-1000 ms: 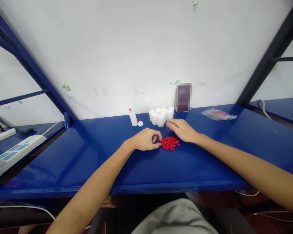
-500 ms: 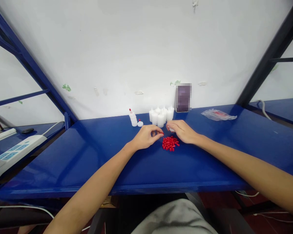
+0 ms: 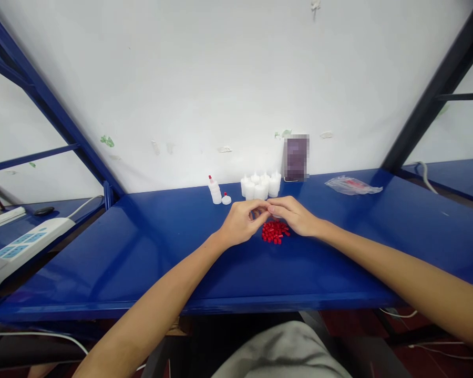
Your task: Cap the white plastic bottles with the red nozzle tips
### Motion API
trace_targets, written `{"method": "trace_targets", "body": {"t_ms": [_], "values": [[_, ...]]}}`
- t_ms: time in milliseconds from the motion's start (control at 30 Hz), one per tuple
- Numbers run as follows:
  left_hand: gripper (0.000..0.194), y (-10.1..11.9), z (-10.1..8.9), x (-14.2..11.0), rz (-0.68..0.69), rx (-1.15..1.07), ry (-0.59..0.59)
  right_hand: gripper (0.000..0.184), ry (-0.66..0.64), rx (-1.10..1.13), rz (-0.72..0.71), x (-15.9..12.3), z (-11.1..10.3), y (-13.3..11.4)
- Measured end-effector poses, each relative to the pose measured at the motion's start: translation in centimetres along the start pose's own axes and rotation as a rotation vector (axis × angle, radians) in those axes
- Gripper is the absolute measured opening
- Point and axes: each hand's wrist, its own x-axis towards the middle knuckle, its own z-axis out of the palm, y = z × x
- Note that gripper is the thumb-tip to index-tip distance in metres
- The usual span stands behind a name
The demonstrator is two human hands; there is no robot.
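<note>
Both hands meet fingertip to fingertip just behind a pile of small red caps (image 3: 275,231). My left hand (image 3: 246,219) is closed in a pinch; the red cap seen between its fingertips a moment earlier is now hidden. My right hand (image 3: 294,214) is closed around a white plastic piece, mostly covered by the fingers, so I cannot tell whether it is a bottle or a lid. Just beyond stand several white squeeze bottles (image 3: 274,185) with pointed tips. To their left are a red-tipped bottle (image 3: 215,192) and a white lid (image 3: 226,200) with a red tip.
A phone-like device (image 3: 296,158), blurred out, leans on the wall behind the bottles. Right of it lies a clear plastic bag (image 3: 352,185) with something red inside. The blue table (image 3: 150,252) has metal frame posts at both sides; a power strip (image 3: 27,252) is at far left.
My left hand has moved slightly right, bringing its red cap to the white piece in my right hand. The fingertips now touch, and the cap is out of sight. The pile looks unchanged.
</note>
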Motion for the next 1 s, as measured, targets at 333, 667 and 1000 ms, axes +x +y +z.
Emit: {"method": "trace_targets", "body": {"t_ms": [333,667,1000], "values": [[0.018,-0.5,0.5,-0.4,-0.035,-0.105,-0.004,0.031,0.015,0.071,-0.038,0.1,0.4,-0.3],[0.026,-3.5,-2.2,0.7,-0.414,-0.229,0.386,0.036,0.149,-0.178,0.114,0.4,-0.2,1.1],[0.024,-7.8,-6.1,-0.3,-0.406,0.426,0.314,0.03,0.441,-0.206,0.112,0.5,-0.5,2.1]]}}
